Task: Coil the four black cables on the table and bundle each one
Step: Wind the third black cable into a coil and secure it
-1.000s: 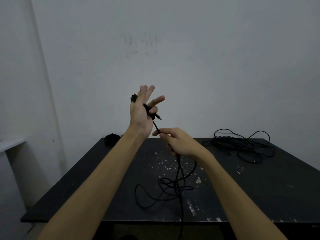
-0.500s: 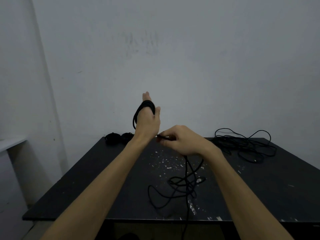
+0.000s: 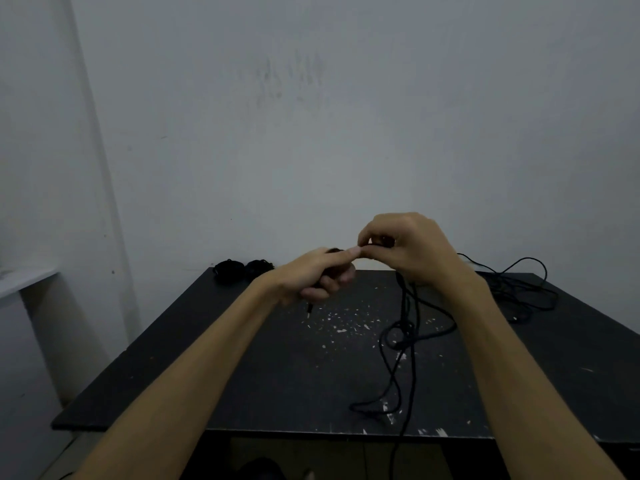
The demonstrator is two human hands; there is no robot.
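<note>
Cable (image 3: 412, 327) end (below frame) cut off

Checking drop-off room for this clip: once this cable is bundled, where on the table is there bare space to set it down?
Bare: the left half of the table, between the two coiled bundles at the far-left corner and the near edge. Crowded: the loose cable trailing below the right hand, and the uncoiled tangle at far right.
</note>
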